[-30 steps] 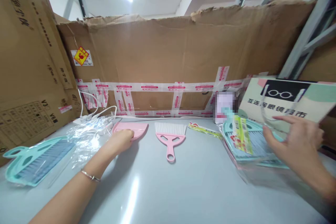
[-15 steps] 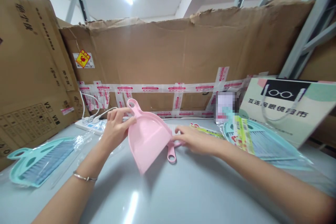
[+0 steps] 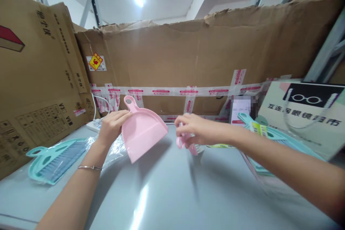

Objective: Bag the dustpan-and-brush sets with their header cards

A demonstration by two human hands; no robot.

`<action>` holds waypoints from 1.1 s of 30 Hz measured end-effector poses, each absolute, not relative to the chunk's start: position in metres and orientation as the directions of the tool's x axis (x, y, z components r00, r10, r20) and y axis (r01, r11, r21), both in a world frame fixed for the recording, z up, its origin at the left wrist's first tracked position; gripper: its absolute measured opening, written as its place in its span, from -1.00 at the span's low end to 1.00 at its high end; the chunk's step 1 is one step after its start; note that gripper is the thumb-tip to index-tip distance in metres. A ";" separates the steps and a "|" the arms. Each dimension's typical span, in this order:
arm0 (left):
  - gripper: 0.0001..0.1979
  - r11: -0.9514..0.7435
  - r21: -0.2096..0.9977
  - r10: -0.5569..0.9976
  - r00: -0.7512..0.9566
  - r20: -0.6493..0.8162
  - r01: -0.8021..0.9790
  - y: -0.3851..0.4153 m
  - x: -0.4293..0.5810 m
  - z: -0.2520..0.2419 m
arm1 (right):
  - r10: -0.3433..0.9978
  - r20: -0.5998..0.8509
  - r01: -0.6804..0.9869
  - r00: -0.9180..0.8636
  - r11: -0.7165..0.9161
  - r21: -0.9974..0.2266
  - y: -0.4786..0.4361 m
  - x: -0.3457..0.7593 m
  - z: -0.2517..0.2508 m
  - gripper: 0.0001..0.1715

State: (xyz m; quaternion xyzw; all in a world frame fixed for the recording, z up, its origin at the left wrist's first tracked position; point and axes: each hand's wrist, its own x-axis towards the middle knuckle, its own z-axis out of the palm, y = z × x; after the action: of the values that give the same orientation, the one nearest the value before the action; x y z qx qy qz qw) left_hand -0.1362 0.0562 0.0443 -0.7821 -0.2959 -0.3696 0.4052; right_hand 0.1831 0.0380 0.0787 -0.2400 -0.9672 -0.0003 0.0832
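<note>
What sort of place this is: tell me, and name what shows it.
Probably a stockroom or storage area with a work table: a large printed carton stands at the left, taped cardboard walls off the back, and metal framing rises at the right.

Paper bag: it's shouting "互连", a rope handle is crossing the next character, then "眼镜超市" is following, a spectacles sign riding above!
Left carton: "V3" and "V6" are showing, V6's tick box standing filled!
Back carton: a yellow sticker is flashing a red pictogram!
White label: its print is blurring.
Tape: red lettering is running too small to read.
</note>
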 end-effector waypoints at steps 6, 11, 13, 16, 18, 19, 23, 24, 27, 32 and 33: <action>-0.82 -0.678 -0.333 0.182 0.589 0.787 0.655 0.058 -0.100 0.025 | 0.643 0.226 0.326 -0.732 0.621 -0.713 0.032 0.196 0.124 -0.74; -0.82 -0.842 -0.162 0.196 0.571 0.797 0.515 0.046 -0.066 0.011 | 0.795 0.108 0.288 -0.597 0.337 -0.896 0.040 0.176 0.082 -0.68; -0.83 -0.885 -0.096 0.200 0.556 0.807 0.457 0.043 -0.057 0.006 | 0.865 0.158 0.283 -0.477 0.321 -0.904 0.043 0.168 0.065 -0.66; -0.83 -0.912 0.030 0.264 0.528 0.807 0.410 0.039 -0.049 -0.001 | 0.904 0.181 0.194 -0.388 0.272 -0.943 0.044 0.160 0.049 -0.63; -0.81 -0.899 0.140 0.354 0.500 0.790 0.416 0.038 -0.046 -0.005 | 0.897 0.106 0.093 -0.429 0.161 -0.983 0.045 0.158 0.043 -0.61; -0.81 -0.885 0.202 0.408 0.491 0.770 0.419 0.038 -0.045 -0.006 | 0.890 0.075 0.055 -0.449 0.112 -0.992 0.045 0.158 0.041 -0.60; -0.76 -0.786 0.498 0.616 0.520 0.592 0.366 0.039 -0.042 -0.007 | 0.910 0.039 -0.038 -0.414 0.025 -0.999 0.048 0.161 0.031 -0.54; -0.72 -0.740 0.577 0.661 0.535 0.527 0.346 0.039 -0.041 -0.007 | 0.918 0.030 -0.051 -0.395 0.011 -0.999 0.049 0.162 0.028 -0.53; -0.67 -0.561 0.789 0.765 0.519 0.380 0.250 0.038 -0.040 -0.008 | 0.939 0.006 -0.060 -0.345 -0.016 -0.998 0.051 0.168 0.022 -0.52; -0.55 -0.277 0.957 0.876 0.432 0.216 0.084 0.031 -0.031 -0.014 | 0.972 0.052 -0.010 -0.231 0.052 -0.999 0.054 0.172 0.011 -0.55; -0.53 -0.279 0.953 0.878 0.433 0.202 0.121 0.029 -0.028 -0.015 | 0.972 0.068 0.016 -0.223 0.073 -0.997 0.054 0.172 0.009 -0.57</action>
State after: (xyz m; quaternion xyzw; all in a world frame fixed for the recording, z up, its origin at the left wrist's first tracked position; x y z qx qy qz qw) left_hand -0.0277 0.0292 -0.0151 -0.6963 -0.3588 -0.3932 -0.4815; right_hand 0.1722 0.0543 0.0087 -0.4288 -0.5762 0.5288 0.4523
